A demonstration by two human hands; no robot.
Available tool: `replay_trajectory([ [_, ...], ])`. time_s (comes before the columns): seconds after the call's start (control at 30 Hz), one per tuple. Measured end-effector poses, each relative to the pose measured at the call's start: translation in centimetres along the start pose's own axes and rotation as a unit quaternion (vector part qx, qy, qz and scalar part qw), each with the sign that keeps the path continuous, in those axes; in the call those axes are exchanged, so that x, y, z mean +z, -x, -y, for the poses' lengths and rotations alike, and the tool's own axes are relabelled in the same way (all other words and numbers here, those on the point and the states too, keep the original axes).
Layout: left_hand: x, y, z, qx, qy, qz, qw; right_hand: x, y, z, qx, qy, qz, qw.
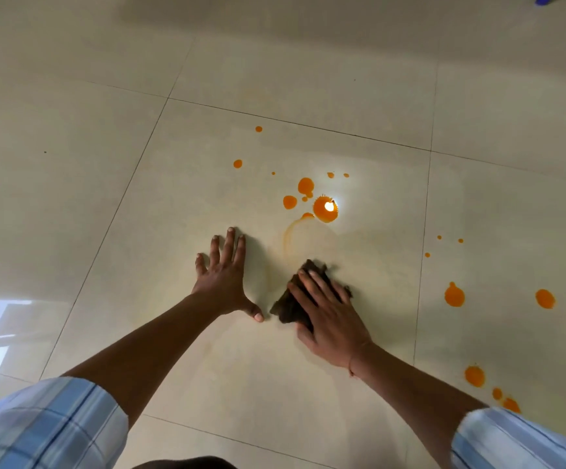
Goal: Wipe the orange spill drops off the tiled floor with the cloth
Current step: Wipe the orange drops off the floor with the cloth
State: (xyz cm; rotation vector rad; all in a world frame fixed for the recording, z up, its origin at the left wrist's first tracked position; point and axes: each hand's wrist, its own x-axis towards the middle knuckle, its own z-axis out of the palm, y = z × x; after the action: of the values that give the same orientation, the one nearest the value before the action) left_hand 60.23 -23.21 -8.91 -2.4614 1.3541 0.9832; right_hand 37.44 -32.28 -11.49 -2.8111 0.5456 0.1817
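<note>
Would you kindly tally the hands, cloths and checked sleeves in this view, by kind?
Hands: 2 (left hand, right hand)
Cloth: 1
Checked sleeves: 2 (left sleeve, right sleeve)
Total: 5

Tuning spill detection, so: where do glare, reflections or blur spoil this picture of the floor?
Head view: a bright glare spot sits on the largest orange drop; a pale window reflection washes the tiled floor at lower left; the far edge of the cloth, under the right hand, looks slightly blurred.
</note>
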Motion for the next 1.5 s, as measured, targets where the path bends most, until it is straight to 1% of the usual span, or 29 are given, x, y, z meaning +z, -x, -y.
replay_trajectory([
  [0.03,-0.1,0.0,-0.1,0.001,0.001,0.002,1.0,0.2,0.0,-0.9,0.0,0.006,-0.008,1.0],
  [0.1,0.0,-0.1,-0.1,0.0,0.003,0.005,1.0,0.0,-3.2,-1.3,0.056,0.008,-0.021,0.998],
  [0.17,0.1,-0.2,0.0,-0.006,0.001,0.007,1.0,-0.4,-7.3,0.4,0.121,-0.021,-0.045,0.991],
  [0.2,0.1,-0.2,-0.1,-0.005,0.0,0.005,1.0,-0.4,-8.1,1.5,0.122,-0.028,-0.049,0.991],
  [0.27,0.0,-0.1,-0.1,-0.005,0.008,0.007,1.0,0.3,-6.4,2.5,0.061,-0.009,-0.016,0.998],
  [0.33,-0.2,-0.1,-0.1,-0.003,0.009,0.016,1.0,0.4,-2.0,1.4,-0.002,-0.006,0.008,1.0],
  [0.37,-0.3,0.0,-0.2,-0.002,0.008,0.022,1.0,0.1,-0.4,0.1,-0.02,0.002,0.007,1.0],
  [0.4,-0.4,0.1,-0.3,-0.001,0.006,0.024,1.0,0.0,0.1,-1.4,-0.016,0.013,0.0,1.0],
  [0.43,-0.5,0.0,-0.4,-0.001,0.002,0.026,1.0,-0.1,-0.4,-2.4,0.008,0.018,-0.004,1.0],
  [0.47,-0.6,0.0,-0.4,-0.003,0.0,0.03,1.0,-0.2,-1.7,-2.7,0.054,0.016,-0.011,0.998],
  [0.53,-0.4,-0.1,-0.4,-0.008,0.001,0.029,1.0,-0.4,-4.6,-1.2,0.15,-0.014,-0.03,0.988],
  [0.57,-0.4,-0.1,-0.4,-0.007,0.001,0.025,1.0,-0.3,-5.3,0.1,0.161,-0.028,-0.039,0.986],
  [0.6,-0.4,0.0,-0.4,-0.004,-0.001,0.022,1.0,0.1,-5.1,1.1,0.137,-0.03,-0.038,0.989],
  [0.63,-0.4,0.0,-0.5,-0.003,-0.003,0.021,1.0,0.6,-4.0,1.6,0.089,-0.021,-0.026,0.996],
  [0.7,-0.5,0.0,-0.4,0.0,-0.01,0.03,0.999,0.9,-0.7,1.0,-0.007,-0.005,-0.002,1.0],
  [0.73,-0.5,0.0,-0.3,0.002,-0.013,0.035,0.999,0.6,0.3,0.1,-0.035,-0.004,0.002,0.999],
  [0.8,-0.8,0.1,-0.2,0.008,-0.022,0.048,0.999,0.4,-0.8,-1.3,-0.038,0.008,-0.01,0.999],
  [0.9,-0.8,0.0,-0.2,0.008,-0.028,0.062,0.998,-0.5,-7.3,-0.3,0.019,-0.007,-0.018,1.0],
  [0.97,-0.7,-0.2,-0.1,0.009,-0.034,0.064,0.997,-1.1,-10.3,0.6,0.043,-0.03,-0.023,0.998],
  [1.03,-0.8,-0.1,0.1,0.016,-0.041,0.059,0.997,-1.0,-9.4,0.6,0.046,-0.019,-0.019,0.999],
  [1.1,-1.4,0.1,0.4,0.029,-0.054,0.046,0.997,-0.5,-6.3,0.0,0.026,-0.002,-0.003,1.0],
  [1.13,-1.9,0.0,0.6,0.03,-0.055,0.028,0.998,-0.5,-5.5,-0.4,0.012,0.006,0.005,1.0],
  [1.2,-3.7,-1.2,1.3,0.015,-0.038,-0.012,0.999,-0.8,-7.4,-1.1,-0.008,0.021,0.001,1.0],
  [1.23,-4.7,-2.2,1.3,0.002,-0.031,-0.015,0.999,-1.1,-9.3,-1.3,-0.013,0.028,-0.011,0.999],
  [1.3,-6.0,-4.2,1.3,-0.017,-0.032,0.024,0.999,-1.3,-12.7,-1.5,-0.026,0.031,-0.012,0.999],
  [1.37,-6.3,-5.7,1.0,-0.023,-0.034,0.065,0.997,-1.5,-14.5,-1.9,-0.071,0.043,-0.001,0.997],
  [1.43,-6.1,-5.7,0.9,-0.028,-0.019,0.073,0.997,-2.2,-16.2,-2.3,-0.116,0.056,0.02,0.991],
  [1.47,-6.0,-5.5,1.0,-0.029,-0.016,0.068,0.997,-2.7,-17.2,-2.5,-0.114,0.069,0.029,0.991],
  [1.5,-6.1,-5.5,1.0,-0.029,-0.017,0.068,0.997,-3.5,-18.5,-2.9,-0.093,0.084,0.032,0.992],
])
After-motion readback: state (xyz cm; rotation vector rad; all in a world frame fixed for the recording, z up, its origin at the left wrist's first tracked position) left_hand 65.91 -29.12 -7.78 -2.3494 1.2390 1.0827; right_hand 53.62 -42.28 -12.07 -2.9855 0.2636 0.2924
